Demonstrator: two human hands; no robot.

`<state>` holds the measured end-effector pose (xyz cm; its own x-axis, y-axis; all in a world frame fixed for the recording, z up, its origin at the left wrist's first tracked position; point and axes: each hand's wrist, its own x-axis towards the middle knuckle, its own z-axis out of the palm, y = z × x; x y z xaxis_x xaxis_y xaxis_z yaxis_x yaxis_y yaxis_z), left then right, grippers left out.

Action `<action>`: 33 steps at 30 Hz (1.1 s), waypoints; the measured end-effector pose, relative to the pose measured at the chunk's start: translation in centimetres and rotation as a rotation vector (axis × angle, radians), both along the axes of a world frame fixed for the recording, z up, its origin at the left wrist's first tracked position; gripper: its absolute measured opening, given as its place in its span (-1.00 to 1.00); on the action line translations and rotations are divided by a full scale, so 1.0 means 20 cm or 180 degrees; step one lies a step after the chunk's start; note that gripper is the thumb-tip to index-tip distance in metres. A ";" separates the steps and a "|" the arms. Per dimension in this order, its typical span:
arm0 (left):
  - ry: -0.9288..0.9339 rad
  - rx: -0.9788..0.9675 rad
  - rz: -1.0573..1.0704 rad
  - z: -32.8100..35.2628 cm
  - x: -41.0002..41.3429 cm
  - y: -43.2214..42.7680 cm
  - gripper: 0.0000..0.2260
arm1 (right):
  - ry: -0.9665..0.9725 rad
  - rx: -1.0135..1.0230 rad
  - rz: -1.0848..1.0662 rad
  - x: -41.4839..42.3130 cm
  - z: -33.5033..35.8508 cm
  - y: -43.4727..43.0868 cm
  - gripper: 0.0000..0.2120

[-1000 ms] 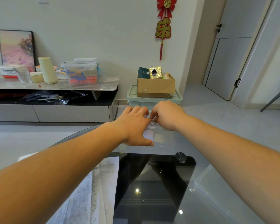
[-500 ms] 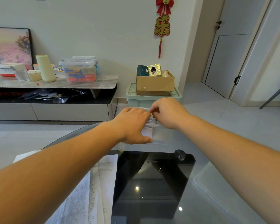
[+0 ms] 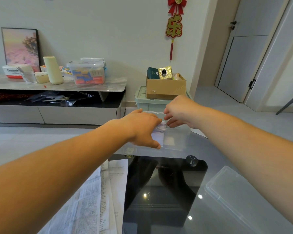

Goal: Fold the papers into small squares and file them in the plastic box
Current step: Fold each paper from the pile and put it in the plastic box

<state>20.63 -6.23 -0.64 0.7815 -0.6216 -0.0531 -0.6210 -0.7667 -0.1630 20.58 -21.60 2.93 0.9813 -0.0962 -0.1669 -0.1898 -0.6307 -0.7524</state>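
Clear plastic box [image 3: 176, 139] at frame centre on glass table [image 3: 159, 210]. Left hand [image 3: 140, 129] grips its left side. Right hand [image 3: 179, 110] over rim, fingers curled; cannot tell whether holding anything.

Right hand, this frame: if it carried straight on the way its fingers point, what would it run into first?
The right hand points left and slightly down. First in line, probably, are the fingertips of the left hand over the clear plastic box; depth is unclear.
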 end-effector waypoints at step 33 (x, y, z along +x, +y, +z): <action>0.0844 -0.0167 0.0547 0.08 -0.08 -0.07 -0.35 | 0.0566 0.0133 0.0099 -0.03 0.00 0.05 -0.47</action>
